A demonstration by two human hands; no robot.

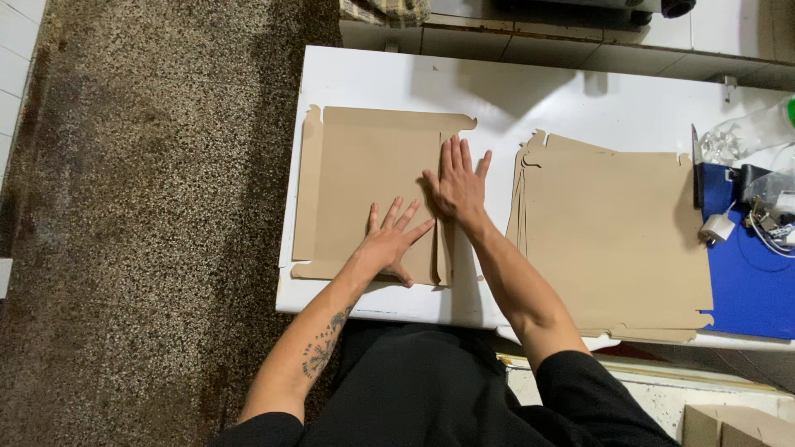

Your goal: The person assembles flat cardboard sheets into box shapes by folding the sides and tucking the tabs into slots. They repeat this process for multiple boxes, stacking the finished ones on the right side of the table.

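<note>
On the white desk (513, 99) a flat cardboard blank (348, 182) lies at the left, with both hands spread flat on it, holding nothing. The left hand (389, 244) presses near the bottom edge; the right hand (458, 186) bears on the folded-over right flap (445, 248), likely to flatten the crease and keep the sheet from sliding. A stack of blanks (613, 232) sits just right, apart, beside a blue mat (745, 290).

You've got a stack of flat cardboard blanks (617, 240) mid-right, a blue mat (749, 290) and white charger (717, 228) far right, and speckled floor (149, 232) on the left.
</note>
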